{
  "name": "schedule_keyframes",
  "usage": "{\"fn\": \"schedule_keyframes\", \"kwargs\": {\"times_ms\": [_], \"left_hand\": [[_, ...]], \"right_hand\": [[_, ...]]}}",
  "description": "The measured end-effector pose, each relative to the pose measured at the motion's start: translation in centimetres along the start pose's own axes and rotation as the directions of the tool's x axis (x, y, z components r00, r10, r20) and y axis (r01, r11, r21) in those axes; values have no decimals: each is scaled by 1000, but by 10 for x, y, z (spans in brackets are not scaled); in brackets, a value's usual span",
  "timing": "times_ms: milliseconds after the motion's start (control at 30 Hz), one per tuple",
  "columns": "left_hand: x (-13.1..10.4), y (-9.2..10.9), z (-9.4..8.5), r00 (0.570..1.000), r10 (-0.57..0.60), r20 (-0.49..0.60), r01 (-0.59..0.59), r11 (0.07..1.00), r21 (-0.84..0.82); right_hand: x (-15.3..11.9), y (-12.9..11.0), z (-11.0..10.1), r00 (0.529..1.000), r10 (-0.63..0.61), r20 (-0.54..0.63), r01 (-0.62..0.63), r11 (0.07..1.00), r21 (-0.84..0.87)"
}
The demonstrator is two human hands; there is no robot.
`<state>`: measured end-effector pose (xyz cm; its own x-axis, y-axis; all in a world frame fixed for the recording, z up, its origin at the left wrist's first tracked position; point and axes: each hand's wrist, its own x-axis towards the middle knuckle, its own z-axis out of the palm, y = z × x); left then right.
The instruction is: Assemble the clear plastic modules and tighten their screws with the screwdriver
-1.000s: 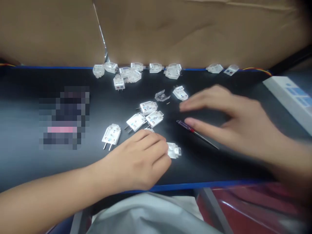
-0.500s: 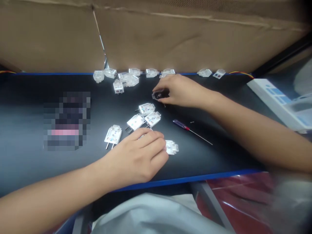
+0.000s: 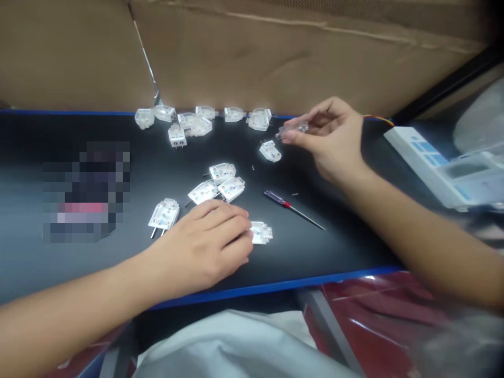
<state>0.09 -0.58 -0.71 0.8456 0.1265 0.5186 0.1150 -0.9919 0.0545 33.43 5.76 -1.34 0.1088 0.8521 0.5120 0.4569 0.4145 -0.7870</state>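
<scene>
The right hand point(image 3: 334, 137) is raised above the back of the black desk point(image 3: 346, 241) w/ blue edging, fingers pinched shut on a small clear plastic cover piece point(image 3: 293, 127). The left hand point(image 3: 205, 244) lies palm-down near the front edge, fingers curled loosely; its tips touch a clear white plastic plug housing point(image 3: 262, 232); can't tell if it grips anything underneath. A slim screwdriver w/ purple-red handle point(image 3: 293, 208) lies betw. the two hands. More clear plug housings point(image 3: 220, 181) sit just beyond the left hand; others line the brown cardboard wall point(image 3: 252, 58).
</scene>
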Motion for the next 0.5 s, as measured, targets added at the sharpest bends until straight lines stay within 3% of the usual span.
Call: {"fn": "schedule_keyframes", "kwargs": {"times_ms": [67,167,267,500], "left_hand": [[0,0,0,1000,-12,7,12,1000,-6],[-1,0,0,1000,-13,9,13,1000,-10],[-2,1,-1,1000,-13,13,14,1000,-9],[-1,3,-2,1000,-13,9,13,1000,-9]], "right_hand": [[-2,4,18,1000,-2,-4,1,999,-42],[-3,11,34,1000,15,15,-9,952,-307],[-6,14,35,998,27,50,-1,892,-452],[-15,-3,27,995,-11,104,63,853,-518]]}}
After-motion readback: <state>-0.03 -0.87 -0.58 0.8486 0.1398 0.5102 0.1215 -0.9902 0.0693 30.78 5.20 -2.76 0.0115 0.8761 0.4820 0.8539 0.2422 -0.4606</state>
